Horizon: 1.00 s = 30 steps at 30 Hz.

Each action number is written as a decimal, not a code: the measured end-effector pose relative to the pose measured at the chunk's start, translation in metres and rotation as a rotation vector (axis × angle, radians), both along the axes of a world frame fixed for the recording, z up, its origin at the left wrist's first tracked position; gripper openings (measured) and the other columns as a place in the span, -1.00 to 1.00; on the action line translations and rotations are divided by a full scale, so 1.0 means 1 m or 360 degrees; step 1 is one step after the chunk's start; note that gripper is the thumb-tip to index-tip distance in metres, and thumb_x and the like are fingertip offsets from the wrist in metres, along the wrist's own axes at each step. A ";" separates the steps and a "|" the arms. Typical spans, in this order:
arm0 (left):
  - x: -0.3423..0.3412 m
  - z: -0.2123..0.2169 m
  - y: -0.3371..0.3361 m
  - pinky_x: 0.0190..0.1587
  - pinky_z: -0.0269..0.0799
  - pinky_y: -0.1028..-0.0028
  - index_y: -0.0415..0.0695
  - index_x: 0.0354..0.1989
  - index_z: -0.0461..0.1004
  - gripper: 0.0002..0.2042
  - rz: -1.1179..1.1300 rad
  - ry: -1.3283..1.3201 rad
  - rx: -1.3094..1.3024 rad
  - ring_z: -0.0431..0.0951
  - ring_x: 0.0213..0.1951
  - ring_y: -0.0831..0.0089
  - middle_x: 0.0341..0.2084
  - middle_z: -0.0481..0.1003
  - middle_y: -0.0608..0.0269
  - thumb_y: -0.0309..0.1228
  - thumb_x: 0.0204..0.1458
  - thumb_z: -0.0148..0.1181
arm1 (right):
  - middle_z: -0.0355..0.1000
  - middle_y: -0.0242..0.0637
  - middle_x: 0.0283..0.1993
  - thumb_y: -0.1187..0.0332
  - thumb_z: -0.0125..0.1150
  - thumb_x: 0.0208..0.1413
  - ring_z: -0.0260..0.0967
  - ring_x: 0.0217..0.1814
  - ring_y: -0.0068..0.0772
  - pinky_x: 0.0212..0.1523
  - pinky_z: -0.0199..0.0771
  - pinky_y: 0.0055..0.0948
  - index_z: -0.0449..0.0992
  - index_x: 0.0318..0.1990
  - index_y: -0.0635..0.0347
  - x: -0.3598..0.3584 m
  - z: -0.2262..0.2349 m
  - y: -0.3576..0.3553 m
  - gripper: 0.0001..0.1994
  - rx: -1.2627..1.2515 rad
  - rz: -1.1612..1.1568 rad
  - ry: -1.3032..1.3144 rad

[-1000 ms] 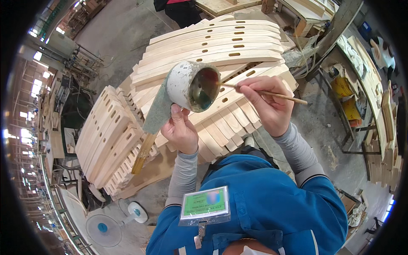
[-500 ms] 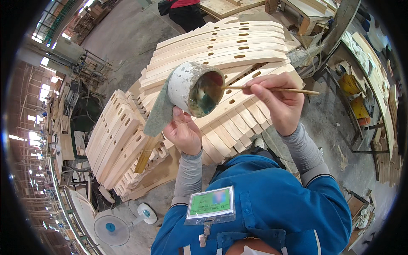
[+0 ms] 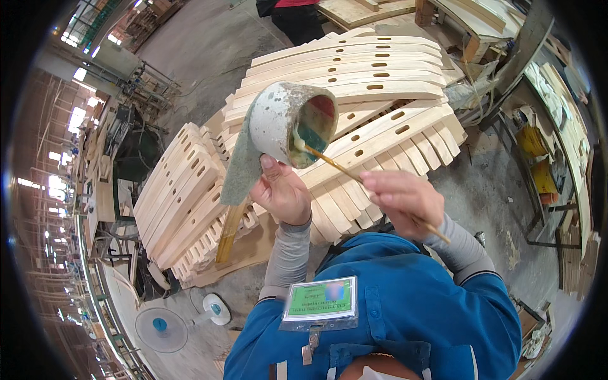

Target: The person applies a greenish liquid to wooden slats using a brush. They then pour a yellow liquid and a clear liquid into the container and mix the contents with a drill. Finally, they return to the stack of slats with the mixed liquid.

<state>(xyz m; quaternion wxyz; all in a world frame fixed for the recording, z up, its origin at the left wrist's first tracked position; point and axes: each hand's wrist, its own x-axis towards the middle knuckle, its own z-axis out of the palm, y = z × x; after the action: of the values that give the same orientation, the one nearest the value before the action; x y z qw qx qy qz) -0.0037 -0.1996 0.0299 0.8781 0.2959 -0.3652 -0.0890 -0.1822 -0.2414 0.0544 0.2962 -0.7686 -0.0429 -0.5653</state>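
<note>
My left hand [image 3: 283, 193] grips a white, stained cup [image 3: 269, 123], tipped so that its mouth faces right. Greenish, glossy residue and a pale blob show inside. Against the cup's left side, a grey-green sheet like sandpaper [image 3: 237, 163] hangs down past my fingers. A thin wooden stick [image 3: 339, 166] is pinched in my right hand [image 3: 405, 201], its tip in the cup's mouth near the pale blob. Beneath both hands lie stacks of curved, slotted wooden slats [image 3: 354, 73]. A yellowish wooden strip [image 3: 226, 237] sticks out below the left hand.
A second pile of slotted slats [image 3: 180, 187] lies to the left. A white fan [image 3: 161, 329] stands at lower left. Yellow containers [image 3: 537, 149] sit on a rack at right. At the top, a person in dark trousers [image 3: 294, 22] stands beside a wooden table [image 3: 364, 11].
My right hand has moved down and slightly left, tilting the stick so its tip points up-left into the cup. The left hand still holds the cup; the whole view has shifted slightly.
</note>
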 end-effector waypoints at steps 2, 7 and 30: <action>0.006 -0.001 0.003 0.02 0.27 0.32 -0.35 -0.18 0.27 -0.79 0.0123 -0.0048 0.0057 0.37 -0.09 0.34 -0.14 0.35 0.02 -0.45 0.10 -0.09 | 0.39 0.01 -0.21 0.72 0.09 -0.15 0.40 -0.15 -0.12 -0.17 0.47 -0.28 0.34 -0.29 0.35 -0.008 0.004 0.000 -0.78 0.0251 0.0164 -0.0088; -0.001 0.003 0.007 0.01 0.28 0.32 -0.31 -0.24 0.28 -0.85 -0.0187 -0.0092 -0.0072 0.37 -0.10 0.34 -0.18 0.37 0.03 -0.47 0.10 -0.10 | 0.38 0.07 -0.22 0.76 -0.02 -0.08 0.38 -0.11 -0.09 -0.06 0.41 -0.24 0.31 -0.28 0.35 0.000 0.006 -0.002 -0.80 0.0585 0.0115 -0.0256; 0.022 -0.080 -0.019 -0.24 0.50 0.37 -0.31 -0.26 0.36 -0.82 -0.0163 0.0460 0.0657 0.45 -0.24 0.42 -0.25 0.42 0.13 -0.43 0.07 -0.03 | 0.41 -0.23 -0.52 0.44 0.12 0.01 0.40 -0.51 -0.54 -0.47 0.45 -0.62 0.34 -0.43 0.36 -0.062 -0.016 -0.120 -0.85 0.1281 -0.0567 0.0145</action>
<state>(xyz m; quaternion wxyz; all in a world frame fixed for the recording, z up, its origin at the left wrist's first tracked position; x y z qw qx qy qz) 0.0179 -0.2183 -0.0497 0.8365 0.4344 -0.2245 -0.2474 -0.2438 -0.3612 0.0386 0.4715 -0.6116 0.3271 -0.5447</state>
